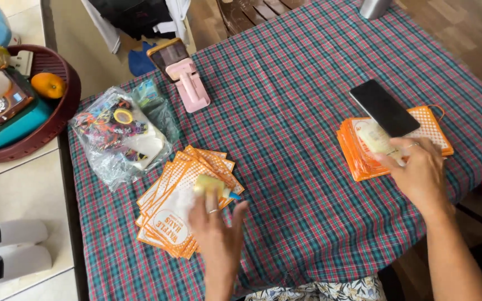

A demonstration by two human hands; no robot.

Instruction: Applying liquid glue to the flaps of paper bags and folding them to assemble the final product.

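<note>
Left hand [217,226] pinches a small yellow object [210,184] over the fanned orange packets [169,214]; across the plaid tablecloth [297,100], right hand [417,167] presses flat on the orange stack [364,153] beside the phone [384,107].

Bright even daylight, soft faint shadows, mild wide-angle bending at edges (slight overall softness)

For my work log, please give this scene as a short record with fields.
surface: table with plaid cloth
left hand: on a fanned stack of orange packets, holding a small yellow item
right hand: on a second orange packet stack
on that stack: black phone
nearby: clear bag of colourful items, pink phone stand, basket with an orange
</note>
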